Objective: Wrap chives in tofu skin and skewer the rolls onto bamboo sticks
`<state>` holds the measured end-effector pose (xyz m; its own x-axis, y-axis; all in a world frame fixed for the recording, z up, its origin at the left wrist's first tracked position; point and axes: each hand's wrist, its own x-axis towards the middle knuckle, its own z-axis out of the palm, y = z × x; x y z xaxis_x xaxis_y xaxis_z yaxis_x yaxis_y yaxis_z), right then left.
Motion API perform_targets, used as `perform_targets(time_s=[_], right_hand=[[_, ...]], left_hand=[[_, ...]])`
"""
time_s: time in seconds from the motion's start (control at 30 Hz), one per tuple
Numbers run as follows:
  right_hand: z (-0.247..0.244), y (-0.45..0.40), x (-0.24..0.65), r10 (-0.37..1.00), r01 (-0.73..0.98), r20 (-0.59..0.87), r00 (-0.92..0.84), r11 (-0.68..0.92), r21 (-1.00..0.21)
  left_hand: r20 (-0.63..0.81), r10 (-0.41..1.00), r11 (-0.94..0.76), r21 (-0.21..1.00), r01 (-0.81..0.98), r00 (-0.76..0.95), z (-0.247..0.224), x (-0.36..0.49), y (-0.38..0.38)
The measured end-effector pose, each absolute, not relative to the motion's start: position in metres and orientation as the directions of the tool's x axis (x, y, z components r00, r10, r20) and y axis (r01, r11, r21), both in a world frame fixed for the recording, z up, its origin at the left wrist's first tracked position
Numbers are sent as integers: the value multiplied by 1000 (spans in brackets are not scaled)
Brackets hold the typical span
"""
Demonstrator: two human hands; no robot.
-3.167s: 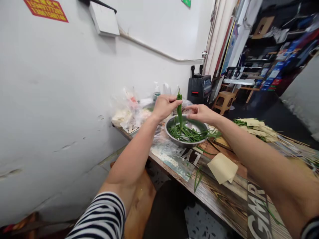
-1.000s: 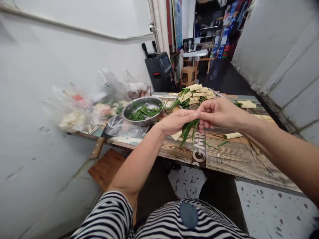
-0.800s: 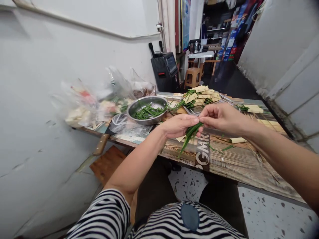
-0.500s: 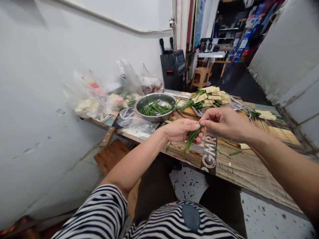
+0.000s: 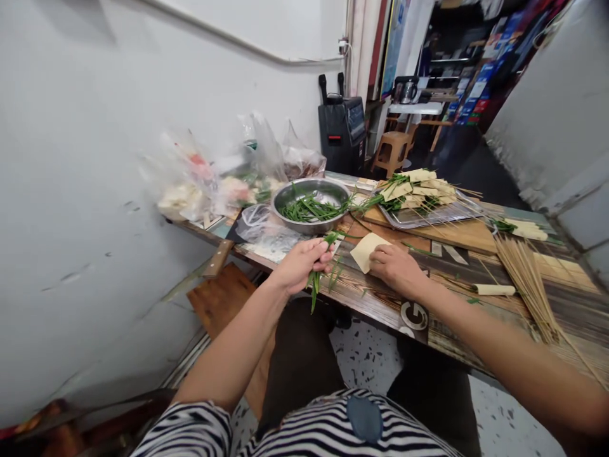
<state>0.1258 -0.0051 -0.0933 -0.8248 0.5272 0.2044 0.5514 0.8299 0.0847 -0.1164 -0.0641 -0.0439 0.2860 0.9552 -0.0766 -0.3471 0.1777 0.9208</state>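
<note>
My left hand is closed round a small bunch of chives, whose ends stick out above and below the fingers. In front of the table edge, my right hand pinches a thin, pale square sheet of tofu skin at its right side; the thumb is mostly hidden. Beyond my left hand stands a steel bowl with loose cut chives inside. Farther right, a metal tray carries a heap of skewered tofu-skin rolls with chives poking out.
Bamboo skewers lie fanned at the right, beside a single roll. Plastic bags of food crowd the wall side. A knife handle overhangs the table's left edge. A black speaker stands behind.
My hands, together at the chives before, have moved apart. The left has drawn back leftward with the bunch; the right has let go of it and now holds a tofu-skin sheet.
</note>
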Motion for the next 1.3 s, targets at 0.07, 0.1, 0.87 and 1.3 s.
perform_targets(time_s=[0.07, 0.1, 0.87, 1.3], right_hand=[[-94, -6, 129, 542, 574, 336, -770, 819, -6], [-93, -8, 133, 563, 592, 429, -706, 802, -78], [-118, -142, 204, 698, 741, 529, -482, 647, -179], [-100, -179, 193, 775, 570, 513, -369, 625, -534]], left_hand=[[-91, 960, 191, 904, -382, 265, -47, -119, -67], [-97, 962, 193, 901, -388, 255, -48, -120, -69], [10, 943, -99, 963, 250, 332, -67, -67, -84], [-344, 409, 117, 938, 325, 845, -69, 3, -106]])
